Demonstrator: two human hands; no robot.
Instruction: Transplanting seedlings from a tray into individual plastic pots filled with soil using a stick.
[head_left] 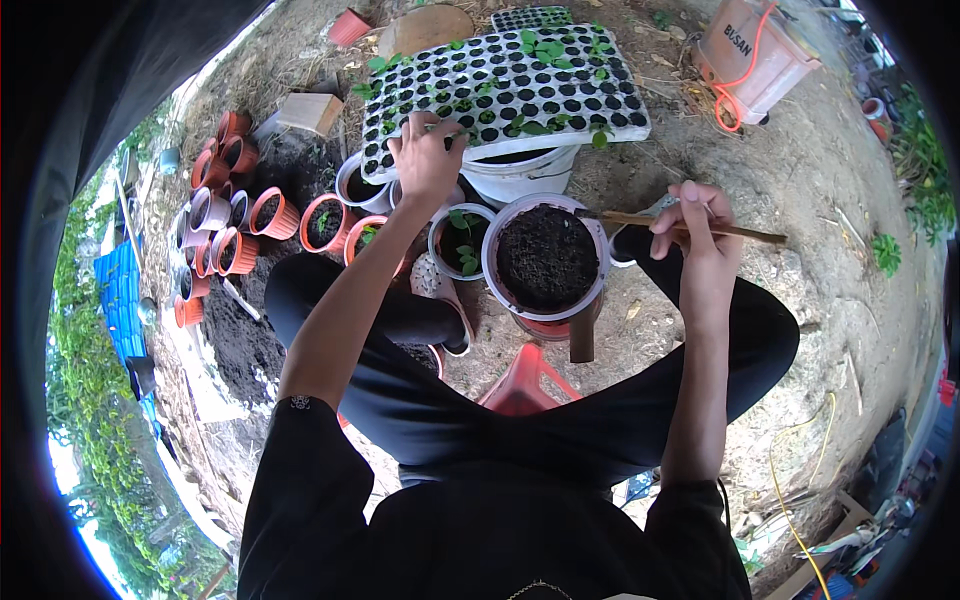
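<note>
My left hand (428,160) reaches over the near left edge of a white seedling tray (632,134). Its fingers curl down at the soil-filled cells, and whatever is between the fingertips is hidden. Small green seedlings (545,50) grow in some of the cells. In my right hand (697,225) is a thin brown wooden stick (755,235), held roughly level, its darker end over the rim of a pale round pot. Dark soil (545,258) fills this pot (492,270), which stands in front of me between my knees. A potted seedling (465,245) is just left of it.
The tray rests on a white bucket (520,180). Several orange and pale pots (238,250) cluster at the left beside loose dark soil (240,340). A red plastic stool (525,380) is below the soil pot. Far right stands a box (750,60) with an orange cord.
</note>
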